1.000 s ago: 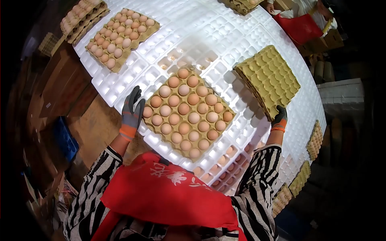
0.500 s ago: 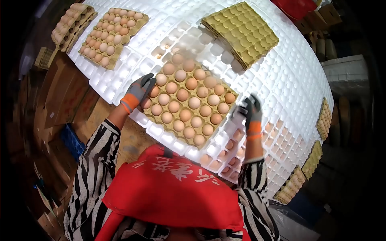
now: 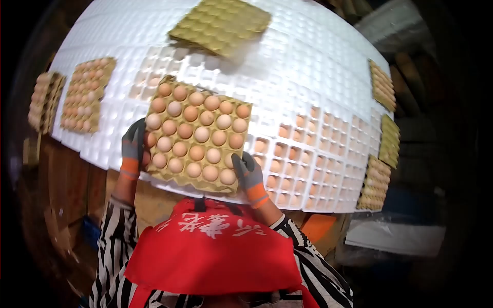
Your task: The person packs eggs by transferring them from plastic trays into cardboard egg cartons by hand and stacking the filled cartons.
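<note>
A brown pulp tray of eggs (image 3: pixel 193 134) lies between my hands at the near edge of the white foam trays (image 3: pixel 313 56). My gloved left hand (image 3: pixel 134 146) grips the tray's left edge, its fingertips partly hidden. On the tray's lower right edge my gloved right hand (image 3: pixel 248 172) is closed, its thumb beside a corner egg. Beyond the tray lies a stack of empty pulp trays (image 3: pixel 221 24). Eggs sit in foam compartments (image 3: pixel 292 154) to the right of my right hand.
Another egg tray (image 3: pixel 86 95) and stacked egg trays (image 3: pixel 43 102) are at the left. Along the right edge stand two egg trays (image 3: pixel 382 84) (image 3: pixel 374 184) and a pulp tray (image 3: pixel 390 141). Below right is a white foam block (image 3: pixel 395 238).
My right hand has let go of the empty tray stack, now farther back, and has closed on the egg tray. My left hand has moved onto its left edge. The view has turned.
</note>
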`<state>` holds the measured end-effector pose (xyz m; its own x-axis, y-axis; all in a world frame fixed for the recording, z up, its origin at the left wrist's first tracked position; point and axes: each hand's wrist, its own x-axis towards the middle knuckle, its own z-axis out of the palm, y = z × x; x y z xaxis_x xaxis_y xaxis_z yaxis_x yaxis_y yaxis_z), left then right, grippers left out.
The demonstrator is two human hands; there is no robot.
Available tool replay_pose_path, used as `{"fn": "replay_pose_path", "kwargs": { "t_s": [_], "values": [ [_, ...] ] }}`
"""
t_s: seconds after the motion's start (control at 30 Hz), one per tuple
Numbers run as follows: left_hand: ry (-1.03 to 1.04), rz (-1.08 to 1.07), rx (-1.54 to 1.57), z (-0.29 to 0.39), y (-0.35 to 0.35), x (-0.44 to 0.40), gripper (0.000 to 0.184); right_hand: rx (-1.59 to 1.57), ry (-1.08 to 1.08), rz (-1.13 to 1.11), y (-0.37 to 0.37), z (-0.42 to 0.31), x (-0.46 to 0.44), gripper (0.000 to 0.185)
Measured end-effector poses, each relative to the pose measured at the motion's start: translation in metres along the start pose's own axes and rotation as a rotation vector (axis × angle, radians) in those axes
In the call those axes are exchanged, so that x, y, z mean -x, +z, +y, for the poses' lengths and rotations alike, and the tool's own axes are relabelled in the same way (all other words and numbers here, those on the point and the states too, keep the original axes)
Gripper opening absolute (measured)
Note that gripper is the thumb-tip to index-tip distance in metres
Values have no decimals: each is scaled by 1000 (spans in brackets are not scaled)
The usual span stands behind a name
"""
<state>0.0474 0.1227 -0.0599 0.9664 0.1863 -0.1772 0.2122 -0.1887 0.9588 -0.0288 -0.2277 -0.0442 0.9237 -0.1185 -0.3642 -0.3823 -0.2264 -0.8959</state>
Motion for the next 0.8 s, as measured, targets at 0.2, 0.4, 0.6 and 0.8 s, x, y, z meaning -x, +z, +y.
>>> {"fn": "replay_pose_path", "kwargs": {
  "t_s": [0.2, 0.4, 0.6, 0.8],
  "values": [
    [180, -8, 44, 37, 130, 78, 36, -88, -50, 264, -114, 34, 43, 28],
    [190, -43, 179, 57, 292, 148, 39, -109, -70, 425, -262, 88, 69, 30],
    [223, -69, 162, 54, 422, 186, 39, -49, -69, 428, -394, 134, 59, 34],
    [174, -63, 98, 52, 471, 204, 37, -182, -40, 217, -461, 192, 23, 39]
  ]
}}
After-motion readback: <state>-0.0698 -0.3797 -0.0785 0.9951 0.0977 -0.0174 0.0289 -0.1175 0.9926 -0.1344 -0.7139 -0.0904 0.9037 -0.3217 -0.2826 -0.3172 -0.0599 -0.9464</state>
